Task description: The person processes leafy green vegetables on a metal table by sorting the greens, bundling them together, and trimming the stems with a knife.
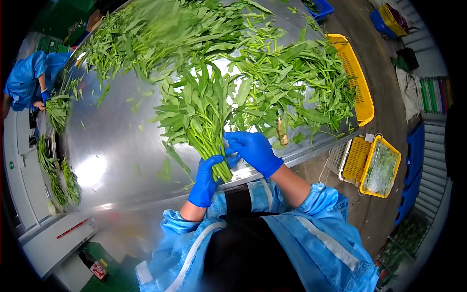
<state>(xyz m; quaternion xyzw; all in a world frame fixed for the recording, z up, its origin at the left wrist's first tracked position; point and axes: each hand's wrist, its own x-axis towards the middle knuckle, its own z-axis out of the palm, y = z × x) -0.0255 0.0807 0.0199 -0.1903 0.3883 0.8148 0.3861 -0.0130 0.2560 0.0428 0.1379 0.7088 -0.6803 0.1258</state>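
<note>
My left hand [206,179], in a blue glove, is wrapped around the lower stems of a leafy bunch of water spinach [199,109]. The cut stem ends point toward me, over the table's near edge. My right hand [255,152], also gloved in blue, is at the bunch's right side with its fingers curled in a pinch against the stems. Whatever sits between those fingertips is hidden. Just beyond this hand, a brownish, handle-like piece [282,130] lies among loose greens [301,87].
A large leafy heap [165,34] covers the far side of the metal table [112,146]. Yellow crates [357,78] stand along the right, one lower crate [382,165] holding bagged greens. At far left, a person in blue [26,78] handles greens near finished-looking bundles [70,180].
</note>
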